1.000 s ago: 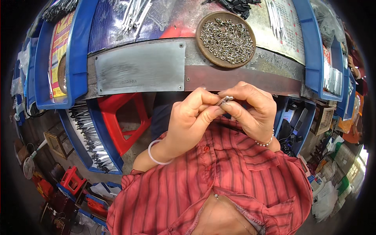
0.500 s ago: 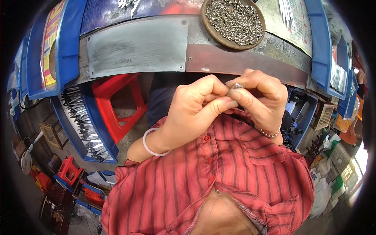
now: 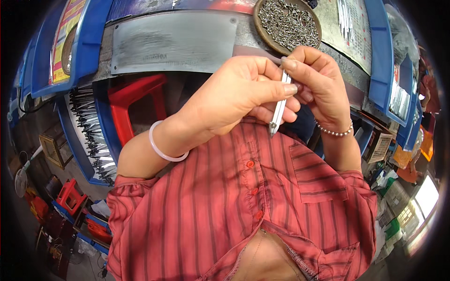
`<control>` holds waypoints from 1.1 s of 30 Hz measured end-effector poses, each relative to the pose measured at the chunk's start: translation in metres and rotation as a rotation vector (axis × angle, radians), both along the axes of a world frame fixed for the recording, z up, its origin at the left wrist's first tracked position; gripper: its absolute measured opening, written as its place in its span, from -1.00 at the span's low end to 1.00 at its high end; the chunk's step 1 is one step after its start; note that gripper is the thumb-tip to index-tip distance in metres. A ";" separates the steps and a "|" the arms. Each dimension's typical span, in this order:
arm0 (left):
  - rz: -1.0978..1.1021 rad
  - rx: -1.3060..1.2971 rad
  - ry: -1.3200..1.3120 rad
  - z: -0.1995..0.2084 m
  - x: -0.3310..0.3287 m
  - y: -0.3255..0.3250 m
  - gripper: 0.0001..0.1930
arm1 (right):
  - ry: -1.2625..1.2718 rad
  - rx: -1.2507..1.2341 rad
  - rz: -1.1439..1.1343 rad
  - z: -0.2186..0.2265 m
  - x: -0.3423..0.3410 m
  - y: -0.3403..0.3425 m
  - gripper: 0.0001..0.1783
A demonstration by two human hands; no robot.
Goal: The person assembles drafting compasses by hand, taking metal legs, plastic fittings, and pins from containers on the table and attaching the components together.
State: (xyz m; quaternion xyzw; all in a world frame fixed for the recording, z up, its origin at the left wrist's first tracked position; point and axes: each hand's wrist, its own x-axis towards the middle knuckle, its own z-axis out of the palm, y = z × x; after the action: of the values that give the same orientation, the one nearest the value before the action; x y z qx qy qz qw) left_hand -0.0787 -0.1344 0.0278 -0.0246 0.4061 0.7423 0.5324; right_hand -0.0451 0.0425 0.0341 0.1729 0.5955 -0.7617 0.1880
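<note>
Between my two hands I hold a slim silver metal piece, long and narrow, with a small round rivet-like spot and a pointed tip at its lower end. My left hand is closed on it, the thumb pressed across its middle and the fingers behind. Thumb and forefinger of my right hand pinch together at its upper end, which they partly cover. Whether a small pin sits in that pinch I cannot tell. Just beyond the right hand stands a round brown dish heaped with small metal pins.
A grey metal plate is screwed to the bench at left. Blue bins flank the bench, with another blue bin at right. Thin metal strips lie on printed paper. A red stool and a bin of dark-tipped strips stand below.
Both hands have moved up toward the bench and dish. The slim metal piece, mostly hidden in my fingers before, now shows its length, pointing down toward my shirt.
</note>
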 end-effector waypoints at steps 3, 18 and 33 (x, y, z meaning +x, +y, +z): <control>-0.006 0.020 -0.006 0.000 -0.002 0.000 -0.82 | -0.023 -0.022 0.014 0.002 -0.005 0.001 -0.82; 0.042 0.029 -0.059 0.000 0.001 -0.003 -0.82 | -0.019 -0.011 0.050 0.001 -0.011 -0.005 -0.80; 0.084 0.068 -0.114 -0.005 0.010 -0.001 -0.85 | 0.068 0.056 0.049 -0.009 -0.007 -0.006 -0.81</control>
State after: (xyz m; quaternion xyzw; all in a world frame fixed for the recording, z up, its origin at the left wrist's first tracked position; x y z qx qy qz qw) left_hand -0.0688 -0.1356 0.0231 -0.0656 0.3482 0.7747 0.5237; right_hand -0.0520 0.0365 0.0249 0.1375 0.6269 -0.7452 0.1811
